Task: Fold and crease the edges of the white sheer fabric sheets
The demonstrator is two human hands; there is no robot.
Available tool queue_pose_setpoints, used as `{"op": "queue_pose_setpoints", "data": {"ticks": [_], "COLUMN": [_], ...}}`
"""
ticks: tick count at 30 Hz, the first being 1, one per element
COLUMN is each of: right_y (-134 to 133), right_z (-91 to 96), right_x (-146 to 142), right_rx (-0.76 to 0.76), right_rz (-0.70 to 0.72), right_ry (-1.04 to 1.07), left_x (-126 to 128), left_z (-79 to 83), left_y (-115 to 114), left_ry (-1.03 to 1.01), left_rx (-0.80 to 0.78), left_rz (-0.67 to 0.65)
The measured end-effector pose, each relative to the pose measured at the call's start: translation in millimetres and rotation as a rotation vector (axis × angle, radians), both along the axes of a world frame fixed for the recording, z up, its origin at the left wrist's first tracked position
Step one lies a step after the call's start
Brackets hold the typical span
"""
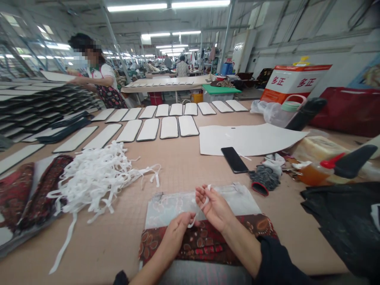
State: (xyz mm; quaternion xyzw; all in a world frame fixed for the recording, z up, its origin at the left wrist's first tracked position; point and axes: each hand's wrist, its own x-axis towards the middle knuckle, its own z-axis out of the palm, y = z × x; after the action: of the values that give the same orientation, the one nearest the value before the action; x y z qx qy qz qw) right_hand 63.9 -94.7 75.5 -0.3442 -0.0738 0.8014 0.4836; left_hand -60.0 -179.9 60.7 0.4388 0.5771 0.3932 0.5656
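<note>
My left hand (180, 227) pinches one end of a narrow white fabric strip (191, 225). My right hand (216, 208), palm turned up and fingers curled, has another part of the strip between thumb and fingers. Both hands are just above a folded dark-red patterned cloth (204, 248), which lies with a clear plastic bag (166, 209) on the table. To the left sits a tangled heap of similar white strips (97, 178), one trailing toward the front edge.
White dark-edged panels (148, 128) line the table's far side. A white sheet (246, 138), phone (234, 159), grey gloves (265, 178), amber bottle (313, 174) and black cloth (341, 225) lie rightward. Patterned bundles (44, 194) lie left. A co-worker (103, 75) handles a panel by stacks.
</note>
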Motion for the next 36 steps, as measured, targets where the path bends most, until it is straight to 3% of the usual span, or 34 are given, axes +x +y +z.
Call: {"op": "queue_pose_setpoints", "data": {"ticks": [7, 15, 19, 24, 28, 32, 36], "right_y": [2, 12, 17, 22, 28, 34, 38], "right_z": [-8.3, -22.9, -32.8, -43.4, -46.2, -51.2, -60.2], "right_x": [-2, 19, 44, 71, 80, 81, 80], "right_rx": [-0.01, 0.084, 0.178, 0.264, 0.489, 0.571, 0.58], "right_rz": [-0.049, -0.044, -0.043, 0.122, 0.321, 0.383, 0.408], "right_ry": [-0.009, -0.11, -0.292, -0.739, -1.096, -1.172, -1.132], "left_x": [-3, -25, -51, -88, -105, -112, -115], "left_z": [-9.1, -11.7, -16.9, -27.2, -31.8, -28.1, -22.7], "left_y": [2, 4, 7, 12, 15, 19, 23], "left_ry": [-0.155, -0.102, 0.054, 0.333, 0.52, 0.672, 0.648], "left_rx": [-0.053, -0.087, -0.097, -0.039, -0.007, 0.048, 0.03], "left_rz": [0.059, 0.142, 0.227, 0.286, 0.286, 0.288, 0.246]}}
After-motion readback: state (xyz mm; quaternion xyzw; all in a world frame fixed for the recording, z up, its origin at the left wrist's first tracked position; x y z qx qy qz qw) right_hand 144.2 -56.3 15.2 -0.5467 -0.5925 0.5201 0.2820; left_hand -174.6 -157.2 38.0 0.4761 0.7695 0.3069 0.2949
